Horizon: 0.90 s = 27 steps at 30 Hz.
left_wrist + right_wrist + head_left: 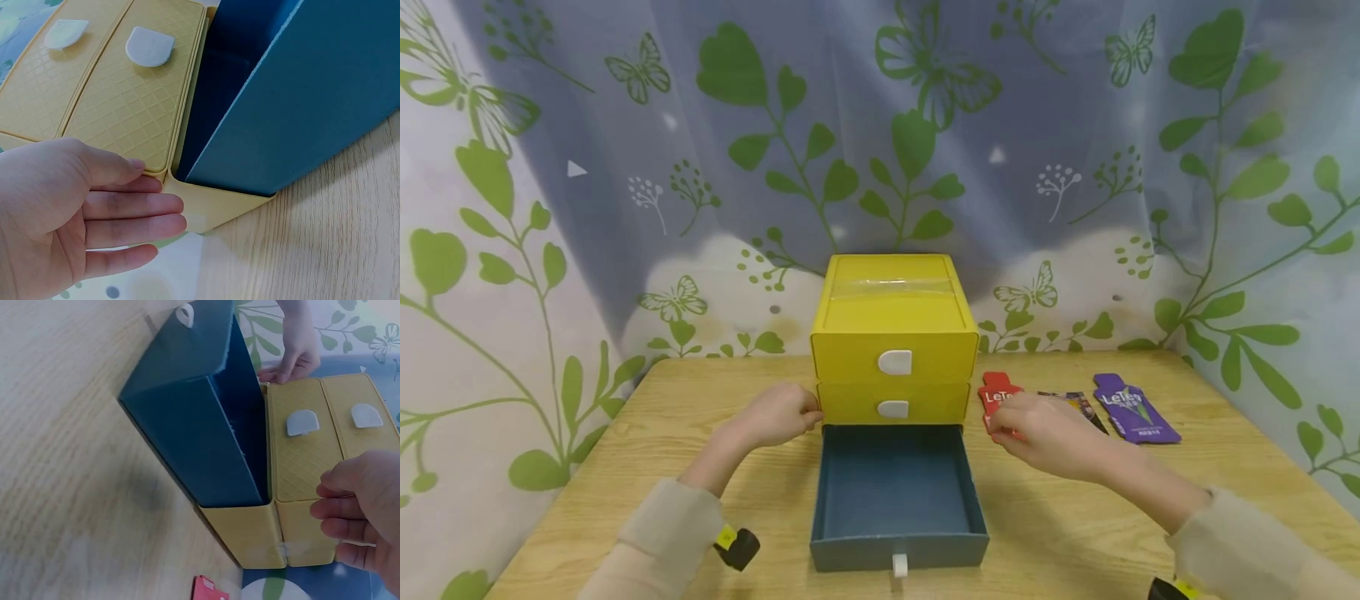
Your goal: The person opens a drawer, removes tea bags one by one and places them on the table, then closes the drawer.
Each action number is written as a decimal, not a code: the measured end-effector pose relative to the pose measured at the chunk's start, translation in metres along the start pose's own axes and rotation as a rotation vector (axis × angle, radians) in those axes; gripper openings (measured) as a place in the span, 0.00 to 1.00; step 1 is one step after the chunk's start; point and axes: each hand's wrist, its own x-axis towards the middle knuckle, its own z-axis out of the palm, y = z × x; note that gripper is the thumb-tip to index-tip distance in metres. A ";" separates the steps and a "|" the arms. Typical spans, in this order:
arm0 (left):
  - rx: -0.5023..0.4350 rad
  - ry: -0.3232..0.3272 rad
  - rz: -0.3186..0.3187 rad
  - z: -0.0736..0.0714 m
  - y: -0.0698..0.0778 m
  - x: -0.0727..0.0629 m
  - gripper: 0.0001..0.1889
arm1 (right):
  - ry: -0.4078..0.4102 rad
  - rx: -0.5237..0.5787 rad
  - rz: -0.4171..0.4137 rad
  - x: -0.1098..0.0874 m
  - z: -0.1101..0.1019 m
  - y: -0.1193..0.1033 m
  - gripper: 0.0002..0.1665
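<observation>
A yellow drawer cabinet [891, 304] stands on the table, its two upper drawers closed. Pulled out below them is a dark blue drawer [857, 553] with a small white tab in front. My left hand [778, 415] rests at the cabinet's left side; in the left wrist view its thumb lies by the lower yellow drawer front [125, 106], fingers extended. On the other side, my right hand [1048, 435] is over a red packet [997, 385] and partly covers it. The right wrist view shows its fingers [350, 528] loosely bent near the cabinet, holding nothing.
Right of the cabinet lie a dark packet [1081, 406], partly behind the right hand, and a purple packet [1138, 414]. Behind the wooden table [715, 375] hangs a curtain [850, 108] printed with leaves and butterflies.
</observation>
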 end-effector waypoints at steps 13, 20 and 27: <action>0.015 -0.006 -0.013 -0.001 0.002 0.000 0.12 | -0.067 0.046 -0.005 -0.003 0.010 -0.013 0.05; 0.013 -0.008 -0.026 -0.002 0.003 0.001 0.12 | -0.057 0.112 -0.078 -0.002 0.013 -0.020 0.06; 0.017 -0.008 -0.027 -0.001 0.002 0.001 0.12 | -0.122 0.216 -0.071 -0.004 0.019 -0.027 0.03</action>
